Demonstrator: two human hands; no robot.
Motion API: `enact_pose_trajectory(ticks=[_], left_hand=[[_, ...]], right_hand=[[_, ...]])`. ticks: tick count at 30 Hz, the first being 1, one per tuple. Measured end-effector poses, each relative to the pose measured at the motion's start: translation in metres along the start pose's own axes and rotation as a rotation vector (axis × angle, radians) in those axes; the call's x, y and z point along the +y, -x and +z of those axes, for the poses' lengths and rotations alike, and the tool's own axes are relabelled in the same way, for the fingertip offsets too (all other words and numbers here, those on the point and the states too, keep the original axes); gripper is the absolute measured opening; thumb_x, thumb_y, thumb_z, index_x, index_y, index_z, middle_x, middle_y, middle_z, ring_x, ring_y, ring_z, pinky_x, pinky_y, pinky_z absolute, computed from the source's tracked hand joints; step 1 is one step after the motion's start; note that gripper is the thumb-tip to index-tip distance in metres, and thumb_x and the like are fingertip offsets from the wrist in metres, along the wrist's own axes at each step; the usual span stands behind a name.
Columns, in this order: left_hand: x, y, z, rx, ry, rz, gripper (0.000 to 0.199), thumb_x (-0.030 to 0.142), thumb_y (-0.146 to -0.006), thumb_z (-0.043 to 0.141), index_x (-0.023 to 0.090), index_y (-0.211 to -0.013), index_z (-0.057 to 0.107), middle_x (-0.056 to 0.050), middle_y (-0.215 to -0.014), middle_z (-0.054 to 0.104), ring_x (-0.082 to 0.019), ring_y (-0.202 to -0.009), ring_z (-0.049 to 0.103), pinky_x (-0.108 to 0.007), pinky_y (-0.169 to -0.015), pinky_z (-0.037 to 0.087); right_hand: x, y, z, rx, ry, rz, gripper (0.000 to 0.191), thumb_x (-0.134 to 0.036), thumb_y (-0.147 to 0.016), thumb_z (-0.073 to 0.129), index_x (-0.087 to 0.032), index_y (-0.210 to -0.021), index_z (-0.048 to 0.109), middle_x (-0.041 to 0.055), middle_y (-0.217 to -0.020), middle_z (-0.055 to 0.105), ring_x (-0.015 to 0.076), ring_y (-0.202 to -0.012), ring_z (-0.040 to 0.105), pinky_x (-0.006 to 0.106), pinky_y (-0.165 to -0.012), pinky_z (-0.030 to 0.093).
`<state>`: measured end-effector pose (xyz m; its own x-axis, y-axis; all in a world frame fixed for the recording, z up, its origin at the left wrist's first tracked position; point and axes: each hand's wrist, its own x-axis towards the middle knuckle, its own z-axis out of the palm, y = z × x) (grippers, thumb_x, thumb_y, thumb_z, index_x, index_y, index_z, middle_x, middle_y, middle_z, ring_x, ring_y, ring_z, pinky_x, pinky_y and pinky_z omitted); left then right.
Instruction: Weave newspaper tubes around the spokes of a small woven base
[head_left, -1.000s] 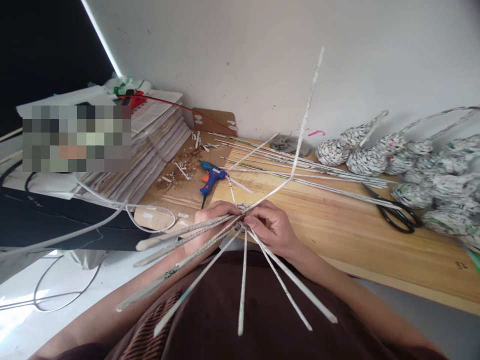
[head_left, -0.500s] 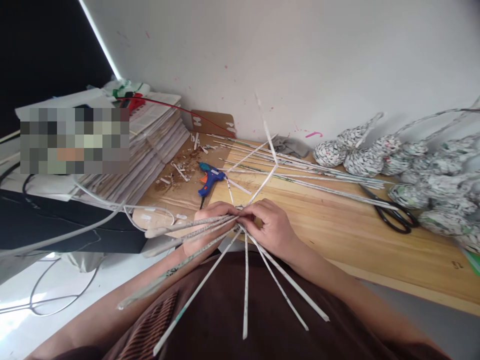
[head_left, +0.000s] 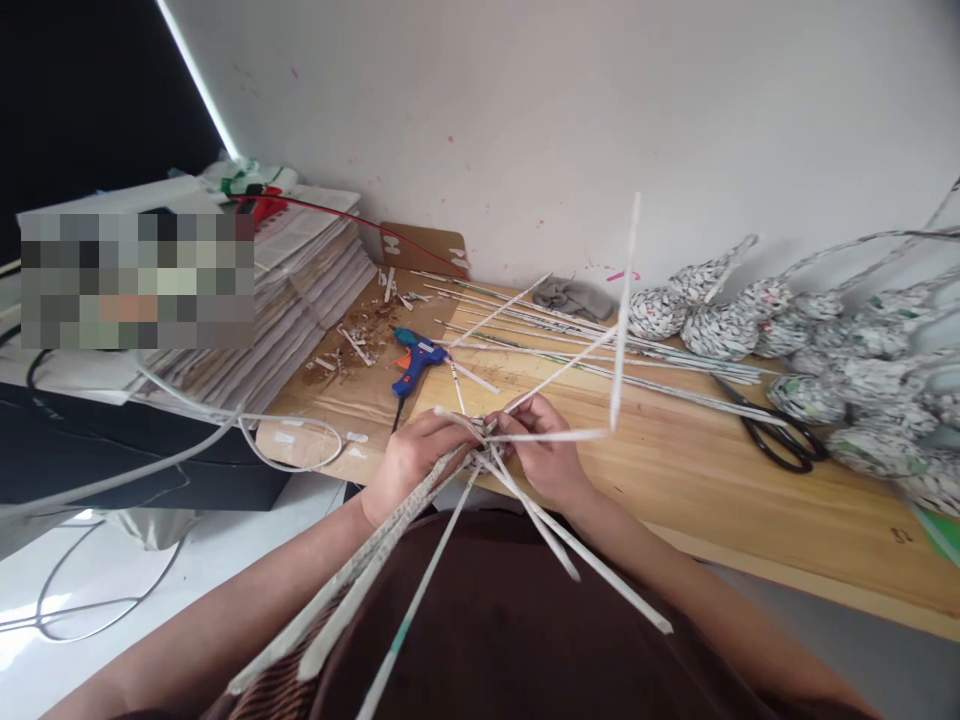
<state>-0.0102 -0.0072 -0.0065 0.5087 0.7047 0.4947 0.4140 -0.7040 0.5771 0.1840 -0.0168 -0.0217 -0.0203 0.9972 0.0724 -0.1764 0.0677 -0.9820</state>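
Note:
Several rolled paper strips radiate from a small woven centre (head_left: 480,455) held over the table's front edge. My left hand (head_left: 424,450) is closed on the left side of this weave. On its right side my right hand (head_left: 544,450) pinches the weave, fingers curled at the crossing strips. A bent strip (head_left: 619,340) leaves the centre to the right, then turns sharply upward. Other strips (head_left: 424,595) point down toward the brown shirt. The fingertips are partly covered by the strips.
A blue glue gun (head_left: 418,365) lies on cardboard near paper scraps. Loose paper rods (head_left: 660,350) lie behind the hands. Black scissors (head_left: 787,440) and woven paper shapes (head_left: 724,325) are at right. A newspaper stack (head_left: 315,270) stands left.
The bent strip has swung right, its fold now beyond my right hand. The weave has turned, and the lower strips point in different directions. Both hands still hold it.

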Motion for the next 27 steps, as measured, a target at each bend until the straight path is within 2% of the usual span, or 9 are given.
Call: enact_pose_trajectory(ticks=[2,7,13,17,24,27], left_hand=[[0.001,0.001,-0.002,-0.033,0.012,0.014,0.022,0.027,-0.098,0.054,0.024,-0.105,0.074,-0.007,-0.106,0.074,-0.02,-0.1,0.069,-0.029,-0.091,0.054],[0.007,-0.001,-0.006,-0.097,-0.056,-0.079,0.026,0.032,-0.098,0.052,0.026,-0.111,0.074,-0.009,-0.108,0.071,-0.02,-0.099,0.068,-0.029,-0.09,0.052],[0.013,-0.007,-0.008,-0.132,-0.06,0.052,0.026,0.032,-0.1,0.05,0.023,-0.112,0.072,-0.009,-0.107,0.072,-0.021,-0.098,0.067,-0.031,-0.087,0.052],[0.014,-0.005,-0.008,-0.152,-0.094,0.065,0.023,0.03,-0.099,0.054,0.022,-0.111,0.071,-0.009,-0.109,0.072,-0.021,-0.103,0.066,-0.032,-0.09,0.052],[0.015,-0.004,-0.009,-0.135,-0.054,0.012,0.016,0.028,-0.097,0.057,0.021,-0.107,0.068,-0.006,-0.102,0.073,-0.019,-0.095,0.068,-0.029,-0.084,0.053],[0.012,-0.003,-0.004,-0.1,-0.042,-0.13,0.013,0.027,-0.096,0.057,0.021,-0.102,0.067,-0.003,-0.094,0.073,-0.017,-0.084,0.069,-0.026,-0.076,0.053]], right_hand=[[-0.001,-0.003,-0.002,-0.016,-0.017,0.059,0.028,-0.044,-0.081,0.074,-0.022,-0.08,0.057,-0.0009,-0.073,0.067,0.0133,-0.063,0.063,0.026,-0.06,0.053],[-0.009,-0.008,-0.01,-0.113,-0.059,0.16,0.032,-0.046,-0.075,0.08,-0.021,-0.079,0.061,-0.0021,-0.07,0.065,0.0124,-0.062,0.062,0.024,-0.057,0.052],[-0.027,-0.02,-0.018,-0.297,-0.007,0.321,0.039,-0.048,-0.067,0.085,-0.017,-0.077,0.064,-0.0005,-0.069,0.068,0.0113,-0.06,0.064,0.022,-0.055,0.052],[-0.032,-0.023,-0.018,-0.296,-0.017,0.429,0.043,-0.048,-0.064,0.087,-0.017,-0.079,0.062,0.001,-0.07,0.072,0.0127,-0.061,0.067,0.022,-0.054,0.052],[-0.037,-0.026,-0.02,-0.338,0.049,0.482,0.033,-0.041,-0.072,0.084,-0.016,-0.082,0.064,0.0048,-0.076,0.074,0.0145,-0.066,0.069,0.023,-0.056,0.051],[-0.037,-0.026,-0.023,-0.411,0.078,0.411,0.028,-0.039,-0.078,0.079,-0.016,-0.087,0.066,0.0056,-0.082,0.074,0.0147,-0.073,0.069,0.025,-0.065,0.052]])
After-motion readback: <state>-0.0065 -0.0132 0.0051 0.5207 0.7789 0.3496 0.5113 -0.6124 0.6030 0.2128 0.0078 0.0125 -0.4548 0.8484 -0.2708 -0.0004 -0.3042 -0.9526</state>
